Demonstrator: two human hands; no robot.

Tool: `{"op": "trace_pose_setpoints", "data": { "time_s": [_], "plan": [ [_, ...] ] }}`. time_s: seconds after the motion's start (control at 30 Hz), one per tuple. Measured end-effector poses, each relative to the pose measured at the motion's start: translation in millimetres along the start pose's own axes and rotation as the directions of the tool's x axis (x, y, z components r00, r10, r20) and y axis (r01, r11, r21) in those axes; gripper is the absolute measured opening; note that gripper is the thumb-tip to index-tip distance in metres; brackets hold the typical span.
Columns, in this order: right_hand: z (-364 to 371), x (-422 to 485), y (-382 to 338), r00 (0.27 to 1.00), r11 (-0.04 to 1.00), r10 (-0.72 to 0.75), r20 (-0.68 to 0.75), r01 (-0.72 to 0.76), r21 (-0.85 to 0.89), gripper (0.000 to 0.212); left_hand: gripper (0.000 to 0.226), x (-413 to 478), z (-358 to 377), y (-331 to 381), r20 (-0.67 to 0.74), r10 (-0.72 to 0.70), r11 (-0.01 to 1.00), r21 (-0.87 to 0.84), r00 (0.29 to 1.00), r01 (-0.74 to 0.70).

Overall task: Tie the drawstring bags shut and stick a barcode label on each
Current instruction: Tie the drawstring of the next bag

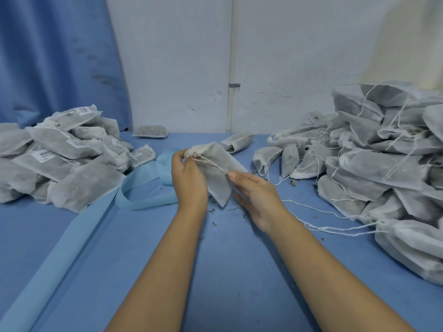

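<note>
A: Where is the bag being worked on?

B: In the middle, held up above the blue table (227, 271). It is a grey-white drawstring bag (215, 178), tilted, its neck up and left and its bottom corner hanging down between the two wrists.

A: And the hands?

B: The left hand (189, 178) has its fingers curled round the bag's gathered neck. The right hand (259, 197) pinches the white drawstring (211, 164) at its fingertips, the other fingers fairly straight. The string runs taut from the neck across the bag to that pinch.

A: What lies around it?

B: On the left, a pile of labelled bags (72, 188); a barcode label (45, 156) shows on several. On the right, a bigger pile of unlabelled bags (371, 164), with loose strings trailing over the table toward the right forearm. A light-blue strip (141, 185) loops beside the left hand and runs down to the near left edge.

A: Anything else?

B: Dark crumbs (212, 210) lie scattered under the hands. Two single bags (237, 142) lie at the far edge, near the white wall.
</note>
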State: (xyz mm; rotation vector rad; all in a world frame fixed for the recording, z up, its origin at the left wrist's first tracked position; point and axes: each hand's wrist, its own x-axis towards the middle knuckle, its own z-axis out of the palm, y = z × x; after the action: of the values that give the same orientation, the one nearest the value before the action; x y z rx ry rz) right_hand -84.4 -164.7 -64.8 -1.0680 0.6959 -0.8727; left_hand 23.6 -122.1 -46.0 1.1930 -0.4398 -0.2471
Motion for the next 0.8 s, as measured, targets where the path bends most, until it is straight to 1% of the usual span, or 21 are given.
{"op": "trace_pose_setpoints", "data": {
  "time_s": [0.07,0.13,0.2,0.23,0.27,0.33,0.4,0.47,0.53,0.57,0.6,0.63,0.7,0.73,0.8],
  "plan": [
    [2,0,0,1.0,0.998,0.019,0.012,-0.02,0.059,0.005,0.019,-1,-1,1,0.009,-0.036,0.998,-0.048,0.999,0.037],
    [5,0,1,1.0,0.994,0.024,0.007,-0.024,0.108,0.004,0.024,-1,-3,4,0.035,-0.107,0.983,-0.145,0.994,0.111],
    [6,0,2,1.0,0.989,0.019,-0.013,-0.017,0.147,0.003,0.021,-4,-4,6,0.146,-0.154,0.94,-0.282,0.977,0.19],
    [7,0,2,1.0,0.985,0.016,-0.021,-0.012,0.17,0.003,0.016,-6,-4,6,0.219,-0.151,0.92,-0.326,0.964,0.218],
    [8,0,2,1.0,0.981,0.011,-0.026,-0.006,0.192,0.004,0.014,-8,-3,5,0.277,-0.142,0.92,-0.318,0.95,0.23],
    [10,0,2,1.0,0.976,-0.005,-0.03,0.011,0.216,0.007,0.019,-15,0,0,0.332,-0.145,0.955,-0.201,0.932,0.22],
    [12,-1,3,1.0,0.975,-0.018,-0.019,0.022,0.223,0.011,0.025,-21,5,-4,0.313,-0.12,0.984,-0.09,0.942,0.155],
    [13,-2,4,0.999,0.977,-0.031,-0.008,0.032,0.211,0.011,0.022,-22,7,-4,0.296,-0.048,0.996,-0.051,0.954,0.066],
    [13,-2,4,0.998,0.979,-0.051,-0.021,0.054,0.199,0.005,0.015,-19,6,-2,0.253,-0.042,0.996,-0.069,0.967,0.061],
    [12,-1,4,0.996,0.98,-0.065,-0.056,0.074,0.186,0.007,0.012,-17,4,0,0.22,-0.064,0.993,-0.086,0.973,0.085],
    [10,1,5,0.991,0.983,-0.083,-0.106,0.099,0.156,0.011,0.008,-14,2,1,0.193,-0.094,0.987,-0.108,0.977,0.116],
    [7,4,6,0.98,0.987,-0.113,-0.164,0.129,0.091,0.013,0.005,-12,-1,2,0.175,-0.125,0.98,-0.134,0.977,0.15],
    [-1,8,9,0.949,0.974,-0.203,-0.242,0.171,-0.145,0.021,0.014,-7,-7,3,0.14,-0.188,0.967,-0.148,0.972,0.209],
    [-5,10,11,0.939,0.947,-0.247,-0.241,0.18,-0.267,0.026,0.019,-6,-10,3,0.113,-0.21,0.968,-0.112,0.971,0.223],
    [-9,15,14,0.941,0.873,-0.286,-0.181,0.177,-0.455,0.037,0.025,-5,-13,0,0.071,-0.207,0.978,0.009,0.976,0.207]
  ]
}}
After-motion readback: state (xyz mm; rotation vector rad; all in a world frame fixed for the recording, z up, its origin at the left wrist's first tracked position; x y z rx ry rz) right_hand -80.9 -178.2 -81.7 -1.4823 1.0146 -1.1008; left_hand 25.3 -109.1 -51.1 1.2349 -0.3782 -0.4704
